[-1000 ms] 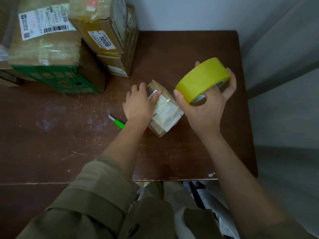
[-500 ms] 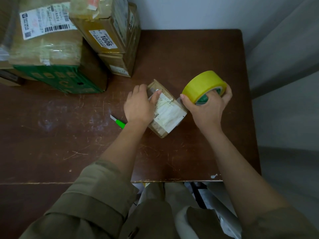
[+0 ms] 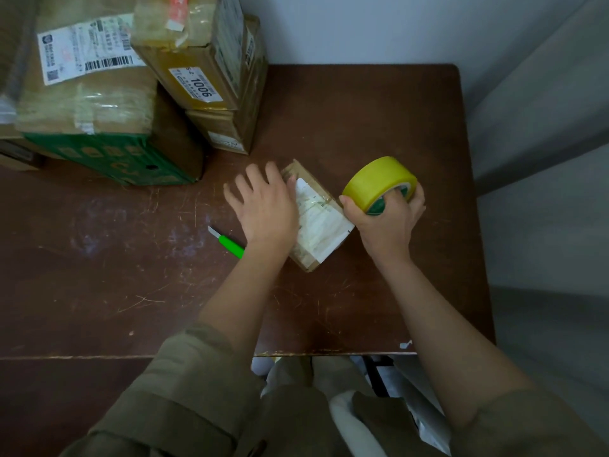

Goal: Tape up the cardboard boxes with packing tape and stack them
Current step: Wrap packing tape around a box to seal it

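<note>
A person tapes a small box on a brown desk (image 3: pixel 379 127).

The left hand (image 3: pixel 263 206) lies flat with fingers spread on the small cardboard box (image 3: pixel 318 222), which sits between the two hands. The right hand (image 3: pixel 387 222) grips the yellow tape roll (image 3: pixel 375 183), fingers curled into its core, just right of the box; a strip seems to reach the box, though it is hard to see. A green cutter (image 3: pixel 230 245) lies left of the left wrist. Stacked boxes (image 3: pixel 138 94) stand beyond the left fingers.

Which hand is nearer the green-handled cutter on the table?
Left. The left hand lies flat on the small box, just right of the cutter; the right hand grips the tape roll beyond the box.
</note>
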`<state>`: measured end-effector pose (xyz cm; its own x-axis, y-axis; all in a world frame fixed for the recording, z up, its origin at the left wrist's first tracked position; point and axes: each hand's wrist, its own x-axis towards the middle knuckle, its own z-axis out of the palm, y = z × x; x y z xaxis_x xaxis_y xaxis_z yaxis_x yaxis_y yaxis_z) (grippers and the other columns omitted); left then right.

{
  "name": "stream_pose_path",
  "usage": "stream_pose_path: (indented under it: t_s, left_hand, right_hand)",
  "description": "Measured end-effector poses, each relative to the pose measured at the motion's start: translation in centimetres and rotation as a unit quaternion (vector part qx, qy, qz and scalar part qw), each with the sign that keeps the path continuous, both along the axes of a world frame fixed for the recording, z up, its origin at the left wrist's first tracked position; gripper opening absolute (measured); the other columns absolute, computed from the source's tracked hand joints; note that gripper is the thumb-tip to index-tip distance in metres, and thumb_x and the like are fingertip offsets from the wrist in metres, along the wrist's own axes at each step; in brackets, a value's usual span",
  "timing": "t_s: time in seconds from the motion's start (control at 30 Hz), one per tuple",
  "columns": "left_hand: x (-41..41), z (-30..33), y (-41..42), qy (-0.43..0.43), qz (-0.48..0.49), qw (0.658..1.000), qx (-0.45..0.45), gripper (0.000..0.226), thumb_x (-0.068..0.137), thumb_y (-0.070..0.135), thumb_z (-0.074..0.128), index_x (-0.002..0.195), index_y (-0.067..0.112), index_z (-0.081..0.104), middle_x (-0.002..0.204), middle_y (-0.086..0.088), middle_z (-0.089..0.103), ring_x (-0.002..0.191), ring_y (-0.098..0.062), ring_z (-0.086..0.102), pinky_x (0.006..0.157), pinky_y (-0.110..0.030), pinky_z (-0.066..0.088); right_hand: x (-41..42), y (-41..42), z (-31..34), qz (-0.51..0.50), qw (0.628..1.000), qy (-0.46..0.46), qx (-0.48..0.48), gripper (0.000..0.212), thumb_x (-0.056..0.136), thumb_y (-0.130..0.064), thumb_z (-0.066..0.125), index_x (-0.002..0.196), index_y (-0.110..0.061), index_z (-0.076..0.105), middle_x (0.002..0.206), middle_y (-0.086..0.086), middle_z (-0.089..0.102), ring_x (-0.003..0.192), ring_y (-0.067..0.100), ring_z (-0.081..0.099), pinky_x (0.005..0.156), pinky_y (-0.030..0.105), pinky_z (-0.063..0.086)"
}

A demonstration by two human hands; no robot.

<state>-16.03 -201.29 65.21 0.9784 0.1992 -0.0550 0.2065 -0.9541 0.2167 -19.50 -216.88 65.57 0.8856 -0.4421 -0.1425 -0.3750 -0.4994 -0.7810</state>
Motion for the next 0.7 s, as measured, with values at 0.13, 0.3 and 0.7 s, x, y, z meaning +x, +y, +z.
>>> stream_pose_path:
  t_s: [0.13,0.3,0.7]
  left_hand:
    - [-1.7,0.6,-4.0,-0.062,0.042,0.997,-0.001,0.055,0.103,0.038,0.031,0.147,0.007,0.039,0.150,-0.022,0.039,0.142,-0.040,0.031,0.118,-0.057,0.015]
    - [-2.9,-1.1,-5.1,0.007,-0.015,0.999,0.039,0.069,0.104,0.051,0.019,0.157,0.007,0.017,0.158,-0.028,0.021,0.149,-0.041,0.016,0.121,-0.054,0.007]
    - [0.3,-1.1,-6.6,-0.049,0.072,0.996,-0.028,0.063,0.102,0.046,0.028,0.149,0.004,0.034,0.146,-0.024,0.041,0.141,-0.041,0.031,0.122,-0.050,0.011]
  right_hand:
    - [0.2,0.1,0.1,-0.001,1.000,-0.024,-0.018,0.044,0.070,-0.045,0.083,0.080,-0.017,0.050,0.126,0.011,0.045,0.143,0.040,0.022,0.113,0.066,0.022]
    - [-0.3,-0.2,-1.1,-0.006,0.999,-0.028,-0.030,0.050,0.070,-0.051,0.080,0.086,-0.007,0.063,0.126,0.018,0.055,0.141,0.042,0.025,0.110,0.068,0.027]
    - [-0.3,-0.1,-2.1,0.000,0.998,-0.045,-0.045,0.057,0.073,-0.063,0.059,0.095,-0.010,0.065,0.113,0.007,0.064,0.140,0.041,0.023,0.112,0.062,0.026]
